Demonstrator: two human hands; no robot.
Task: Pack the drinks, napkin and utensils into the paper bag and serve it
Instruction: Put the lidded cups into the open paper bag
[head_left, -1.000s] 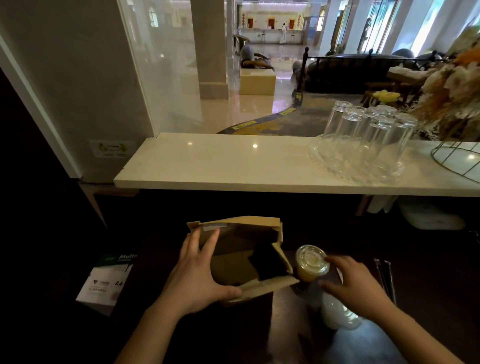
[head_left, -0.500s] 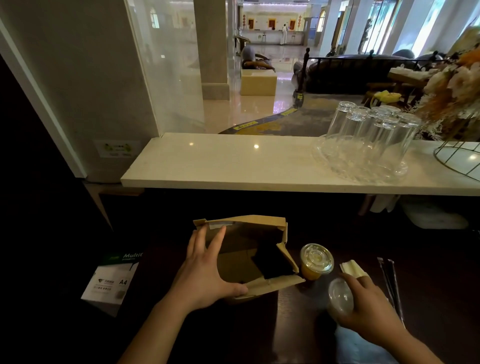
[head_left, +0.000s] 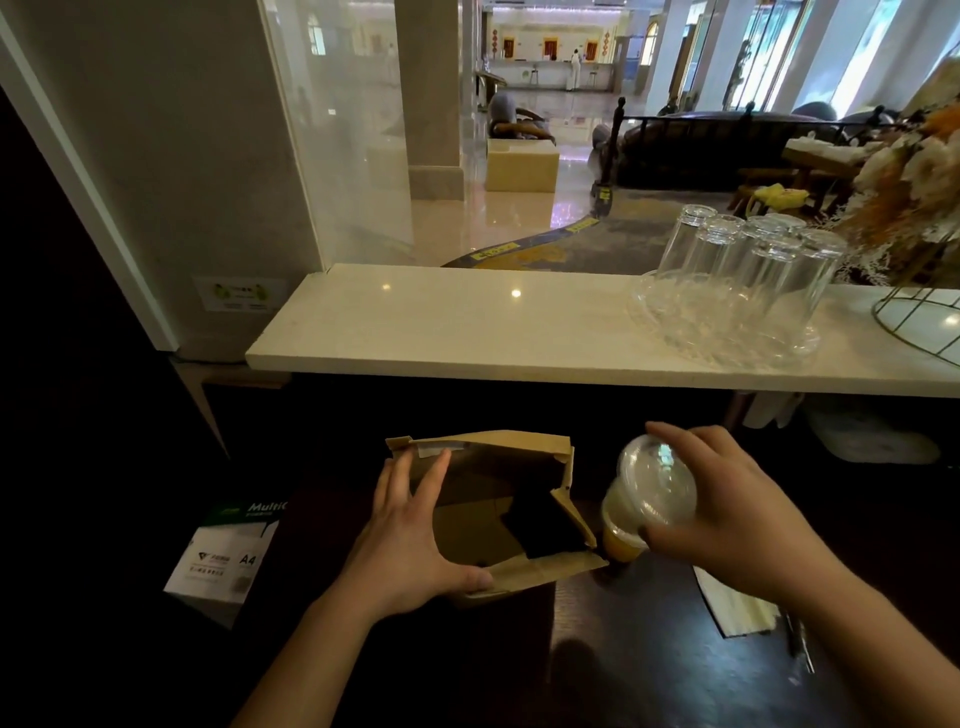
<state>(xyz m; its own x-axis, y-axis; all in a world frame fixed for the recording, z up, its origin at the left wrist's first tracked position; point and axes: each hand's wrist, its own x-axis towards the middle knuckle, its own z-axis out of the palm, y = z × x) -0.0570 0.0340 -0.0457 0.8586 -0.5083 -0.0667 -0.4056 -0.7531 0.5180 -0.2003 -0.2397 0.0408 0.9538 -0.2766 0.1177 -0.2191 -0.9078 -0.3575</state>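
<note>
A brown paper bag (head_left: 519, 577) stands open on the dark table, a dark item lying inside it. My left hand (head_left: 410, 540) grips its left rim, thumb on the near edge and fingers along the side. My right hand (head_left: 727, 519) holds a clear-lidded drink cup (head_left: 657, 480) raised just right of the bag. Behind and below it stands an orange drink cup (head_left: 621, 545), partly hidden, touching the bag's right side. A white napkin (head_left: 732, 608) lies under my right forearm, with dark utensils (head_left: 800, 644) beside it.
A pale marble counter (head_left: 467, 327) runs across behind the table. On it stand several upturned glasses on a glass tray (head_left: 737, 291) and a wire basket (head_left: 919, 317) at the far right. A box of A4 paper (head_left: 228, 556) sits low on the left.
My right hand moved from the orange cup to a second lidded cup, took hold of it, and lifted it up and left toward the bag. My left hand stayed on the bag.
</note>
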